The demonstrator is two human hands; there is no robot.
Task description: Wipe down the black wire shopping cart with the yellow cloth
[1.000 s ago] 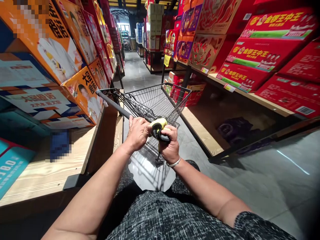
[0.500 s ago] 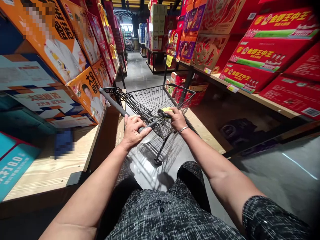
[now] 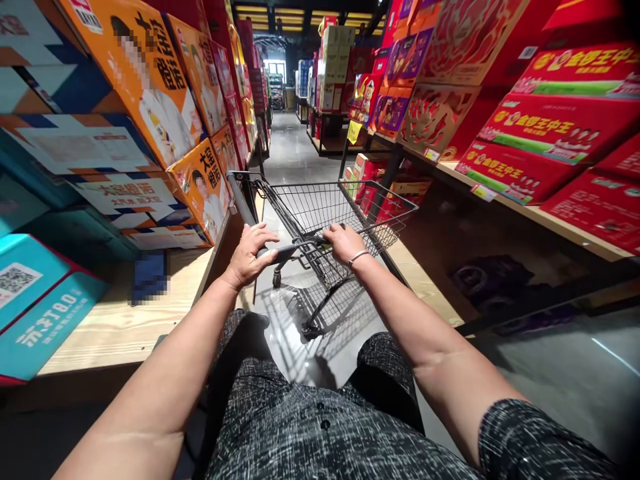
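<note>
A black wire shopping cart (image 3: 325, 200) stands in front of me, turned at an angle, its basket toward the right-hand shelf. My left hand (image 3: 250, 255) rests round the middle of its grey handle (image 3: 241, 200), fingers fairly loose and thumb along the bar. At the handle's right end my right hand (image 3: 345, 245) is closed, with a bracelet on its wrist. Something dark with a trace of yellow shows beside those fingers, mostly covered by them. The part of the wire basket in view holds no goods that I can make out.
Orange drink cartons (image 3: 150, 87) are stacked close on the left, above a wooden platform (image 3: 175, 273) with a turquoise box (image 3: 50, 300). Red gift boxes (image 3: 540, 127) fill the right shelf, whose low wooden base (image 3: 425, 287) borders the cart. A grey-floored aisle (image 3: 290, 140) runs ahead.
The cart has swung a little relative to me, its basket shifting right in view. My left hand has moved slightly left and up. My right hand now covers most of the yellow-and-black piece.
</note>
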